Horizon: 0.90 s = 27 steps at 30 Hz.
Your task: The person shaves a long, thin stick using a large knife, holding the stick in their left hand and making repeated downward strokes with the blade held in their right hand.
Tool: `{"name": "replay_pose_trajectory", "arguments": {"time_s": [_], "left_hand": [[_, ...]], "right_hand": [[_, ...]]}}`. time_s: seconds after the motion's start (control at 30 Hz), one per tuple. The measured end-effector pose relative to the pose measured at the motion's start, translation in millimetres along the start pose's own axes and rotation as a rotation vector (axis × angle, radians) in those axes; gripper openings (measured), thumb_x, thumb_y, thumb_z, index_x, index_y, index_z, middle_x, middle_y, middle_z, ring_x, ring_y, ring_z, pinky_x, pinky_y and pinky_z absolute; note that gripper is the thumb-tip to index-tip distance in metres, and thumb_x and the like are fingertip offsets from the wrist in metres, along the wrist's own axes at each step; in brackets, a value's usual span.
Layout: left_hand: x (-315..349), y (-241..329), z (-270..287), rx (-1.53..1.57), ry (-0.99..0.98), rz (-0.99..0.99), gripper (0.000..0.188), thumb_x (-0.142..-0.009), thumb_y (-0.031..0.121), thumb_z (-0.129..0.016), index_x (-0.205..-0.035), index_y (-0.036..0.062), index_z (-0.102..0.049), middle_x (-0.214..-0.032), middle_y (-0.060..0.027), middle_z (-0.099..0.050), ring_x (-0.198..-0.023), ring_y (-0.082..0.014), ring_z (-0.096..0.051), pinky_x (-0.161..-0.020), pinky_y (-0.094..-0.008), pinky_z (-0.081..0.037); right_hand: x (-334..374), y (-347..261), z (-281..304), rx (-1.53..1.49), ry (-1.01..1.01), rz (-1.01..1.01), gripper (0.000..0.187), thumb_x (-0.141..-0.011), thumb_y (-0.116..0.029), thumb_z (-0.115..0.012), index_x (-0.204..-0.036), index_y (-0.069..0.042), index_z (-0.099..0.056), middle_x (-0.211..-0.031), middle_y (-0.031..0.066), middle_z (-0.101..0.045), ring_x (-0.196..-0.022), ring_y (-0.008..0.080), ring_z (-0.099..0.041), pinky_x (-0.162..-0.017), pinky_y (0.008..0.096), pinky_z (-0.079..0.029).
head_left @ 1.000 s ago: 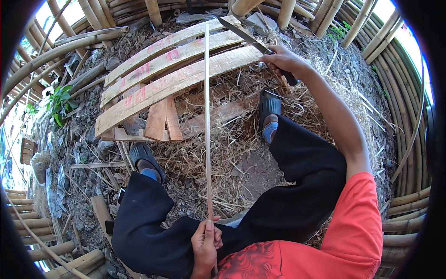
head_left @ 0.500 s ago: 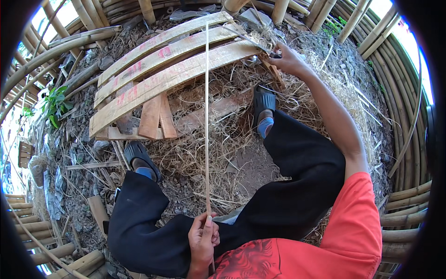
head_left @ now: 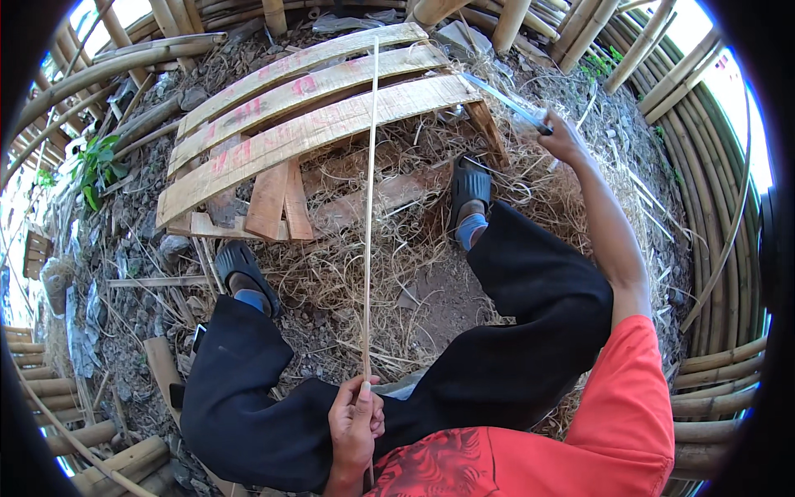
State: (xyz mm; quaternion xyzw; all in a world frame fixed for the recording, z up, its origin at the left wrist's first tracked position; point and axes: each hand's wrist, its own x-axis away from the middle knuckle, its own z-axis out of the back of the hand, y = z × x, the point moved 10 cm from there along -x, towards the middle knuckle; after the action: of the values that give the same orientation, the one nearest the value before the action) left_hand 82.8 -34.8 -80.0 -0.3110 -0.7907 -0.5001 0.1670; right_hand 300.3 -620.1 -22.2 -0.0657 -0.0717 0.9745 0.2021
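Note:
My left hand (head_left: 358,421) is closed near my lap, thumb pressed on a long thin bamboo strip (head_left: 370,215). The strip rises straight away from me, its far tip over the upper slats of a low wooden slatted bench (head_left: 319,122). Out to the right, my right hand (head_left: 565,139) is closed round the dark handle of a knife (head_left: 507,101). Its long blade slants up and left, the tip near the bench's right end; motion blurs it partly. The knife and the strip are apart.
Curly bamboo shavings (head_left: 389,248) cover the ground around the bench's legs and my sandals (head_left: 470,192). Bamboo pole fencing (head_left: 708,215) encloses the spot. A leafy green plant (head_left: 98,170) grows at the left, and pale plastic scraps (head_left: 83,335) lie there.
My right hand has pulled the knife to the right, off the bench slats. My left hand keeps its hold on the strip, almost unmoved. The view has shifted slightly.

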Motion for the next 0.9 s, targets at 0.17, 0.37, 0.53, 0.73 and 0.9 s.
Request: {"name": "replay_pose_trajectory", "arguments": {"time_s": [0.17,0.37,0.53,0.73,0.9], "left_hand": [[-1.2,0.3,4.3,-0.031,0.026,0.009,0.025,-0.102,0.022,-0.056,-0.116,0.0019,-0.053,-0.073,-0.0011,-0.05,-0.05,-0.0028,-0.041,-0.043,-0.0178,-0.033],[-3.1,21.8,-1.9,-0.059,0.056,-0.052,0.022,-0.101,0.02,-0.056,-0.112,0.0032,-0.048,-0.076,-0.003,-0.054,-0.047,-0.0017,-0.038,-0.04,-0.0168,-0.03],[-10.3,52.7,-13.3,-0.119,0.069,-0.135,0.022,-0.102,0.021,-0.054,-0.113,0.0032,-0.048,-0.076,0.0002,-0.052,-0.055,-0.0008,-0.039,-0.046,-0.0165,-0.031],[-10.9,76.4,-20.9,-0.139,0.074,-0.191,0.019,-0.103,0.02,-0.053,-0.113,0.0041,-0.048,-0.079,0.0021,-0.051,-0.063,-0.001,-0.042,-0.05,-0.0173,-0.033],[-18.1,76.7,-20.5,-0.049,0.042,-0.176,0.019,-0.103,0.017,-0.053,-0.116,0.0049,-0.049,-0.082,0.001,-0.053,-0.063,-0.0009,-0.042,-0.05,-0.0165,-0.033]], "right_hand": [[17.7,67.0,9.4,0.192,0.007,-0.28,0.034,-0.076,-0.03,-0.069,-0.101,-0.008,-0.062,-0.097,0.0182,-0.07,-0.095,0.0356,-0.067,-0.081,0.0464,-0.049],[-4.7,108.0,48.1,-0.023,0.413,-0.361,0.037,-0.079,-0.038,-0.068,-0.101,-0.008,-0.07,-0.098,0.0143,-0.073,-0.095,0.0327,-0.069,-0.084,0.043,-0.05],[-13.0,-38.2,53.8,-0.282,0.511,0.087,0.03,-0.082,-0.029,-0.072,-0.096,-0.002,-0.068,-0.081,0.0141,-0.071,-0.074,0.0256,-0.07,-0.072,0.0371,-0.052],[52.9,-243.5,70.5,-0.295,0.279,0.41,0.021,-0.078,-0.021,-0.075,-0.092,-0.008,-0.065,-0.07,0.0097,-0.067,-0.066,0.0263,-0.068,-0.063,0.0378,-0.051],[72.5,-291.3,69.1,-0.34,0.202,0.543,0.02,-0.078,-0.018,-0.074,-0.087,-0.006,-0.062,-0.067,0.011,-0.065,-0.063,0.0264,-0.066,-0.062,0.0386,-0.05]]}}
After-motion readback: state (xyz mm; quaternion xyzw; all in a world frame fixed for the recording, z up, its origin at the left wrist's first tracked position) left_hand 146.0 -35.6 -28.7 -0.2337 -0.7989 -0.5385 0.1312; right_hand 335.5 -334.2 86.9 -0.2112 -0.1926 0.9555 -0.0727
